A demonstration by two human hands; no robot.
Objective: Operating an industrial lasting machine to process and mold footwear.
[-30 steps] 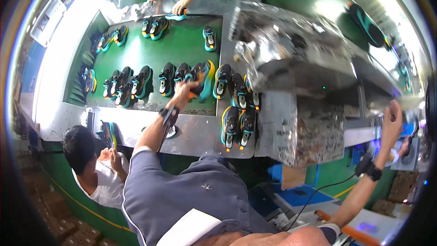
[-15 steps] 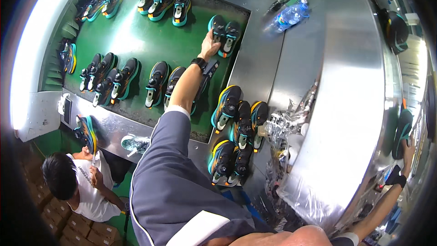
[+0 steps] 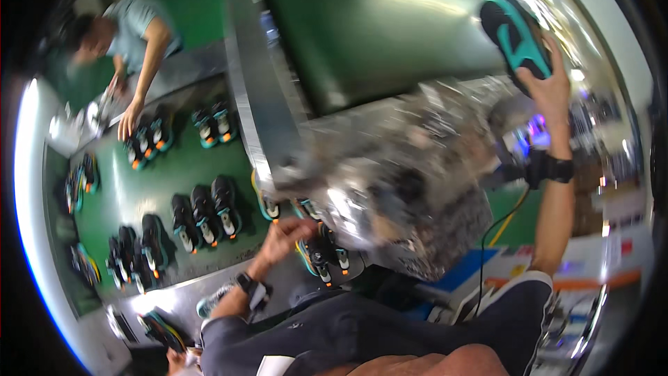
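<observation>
My right hand (image 3: 550, 90) is raised at the upper right, closed around a black running shoe (image 3: 516, 40) whose teal and black sole shows. A wristwatch sits on that wrist. My left hand (image 3: 284, 240) hangs over the metal ledge, blurred, its fingers stretched to the right with nothing visible in them. Just beyond its fingertips stand several black shoes (image 3: 320, 254) with yellow and teal soles, partly hidden by the hand and plastic wrap. On the green work surface (image 3: 118, 198), black shoes (image 3: 202, 214) stand in groups, and a pair (image 3: 214, 125) stands near its right edge.
A plastic-wrapped bulk (image 3: 410, 174), smeared by motion, fills the middle. Behind it is a second green surface (image 3: 376, 35) with a metal edge. A co-worker (image 3: 142, 35) reaches to shoes at the far left; another person's hand (image 3: 177, 361) is by a shoe at lower left. A black cable (image 3: 485, 244) hangs near my right arm.
The view has swung to the right. My left hand has come off the shoe pair on the green surface and back to the ledge. My right hand has lifted its shoe, turning the sole into view.
</observation>
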